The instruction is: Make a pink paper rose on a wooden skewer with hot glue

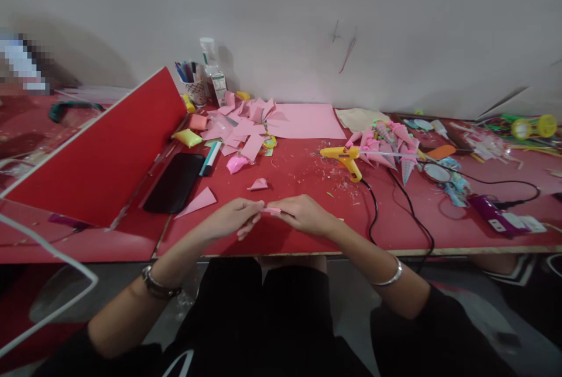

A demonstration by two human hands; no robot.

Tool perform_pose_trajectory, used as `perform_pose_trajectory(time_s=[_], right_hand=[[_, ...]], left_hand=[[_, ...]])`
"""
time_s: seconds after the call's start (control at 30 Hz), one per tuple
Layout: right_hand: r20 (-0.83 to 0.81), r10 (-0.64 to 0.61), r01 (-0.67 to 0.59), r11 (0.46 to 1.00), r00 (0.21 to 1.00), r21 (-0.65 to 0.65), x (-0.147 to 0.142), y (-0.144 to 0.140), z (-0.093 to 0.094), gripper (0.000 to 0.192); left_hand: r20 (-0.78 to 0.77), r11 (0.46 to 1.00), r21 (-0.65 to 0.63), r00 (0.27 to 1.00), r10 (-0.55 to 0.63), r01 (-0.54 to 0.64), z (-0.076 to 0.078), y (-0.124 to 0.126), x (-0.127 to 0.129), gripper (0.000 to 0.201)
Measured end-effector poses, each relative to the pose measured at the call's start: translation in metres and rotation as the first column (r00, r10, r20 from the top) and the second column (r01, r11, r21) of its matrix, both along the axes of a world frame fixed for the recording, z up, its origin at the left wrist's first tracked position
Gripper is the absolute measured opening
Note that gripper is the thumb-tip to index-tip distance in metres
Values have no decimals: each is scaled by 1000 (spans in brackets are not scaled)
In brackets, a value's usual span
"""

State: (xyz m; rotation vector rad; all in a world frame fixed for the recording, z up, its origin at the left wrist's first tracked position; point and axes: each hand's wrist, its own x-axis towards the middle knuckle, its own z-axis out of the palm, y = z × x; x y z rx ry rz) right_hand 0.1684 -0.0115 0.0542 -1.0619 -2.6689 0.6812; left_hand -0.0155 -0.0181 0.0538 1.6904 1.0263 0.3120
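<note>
Between my two hands, just above the red table, is a small folded piece of pink paper (271, 210). My left hand (239, 217) pinches its left end with thumb and forefinger, the other fingers curled below. My right hand (307, 215) grips the right end, its fingers pressed together over it. Behind them lies a small curled pink paper piece (258, 184). Left of my left hand rests a flat pink paper triangle (199, 202). Farther off to the right lies a yellow glue gun (345, 157) on its side.
A black phone (174, 182), markers (211, 158) and a leaning red board (100, 154) are at left. Pink scraps (239, 125), a bottle (213, 75) and a pen cup (193, 87) stand behind. Decorated paper cones (390, 146), black cables (413, 219) and a purple power strip (498, 215) lie right.
</note>
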Motion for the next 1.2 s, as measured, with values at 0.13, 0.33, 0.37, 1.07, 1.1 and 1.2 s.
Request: perform_pose_trajectory(time_s=[0.13,0.33,0.37,1.07,1.1,1.2], right_hand=[[-154,4,-22,993,988,-114,1,2,6,29],[-274,40,-158,891,961,-425,2,4,13,31],[-266,43,-150,904,963,-400,2,4,14,32],[-112,107,-139,932,988,-334,2,8,17,31],[-98,96,-122,946,991,-301,1,8,18,31],[88,47,-42,998,995,-52,-4,4,17,29]], left_hand=[[-206,897,437,978,32,63,4,-3,1,43],[-437,537,752,899,-29,383,4,0,-5,56],[-433,557,748,901,0,359,4,0,-5,56],[-377,628,716,926,-18,304,1,2,-3,51],[-366,644,713,931,3,278,0,3,-3,51],[-256,812,574,965,59,103,-7,3,-1,48]])
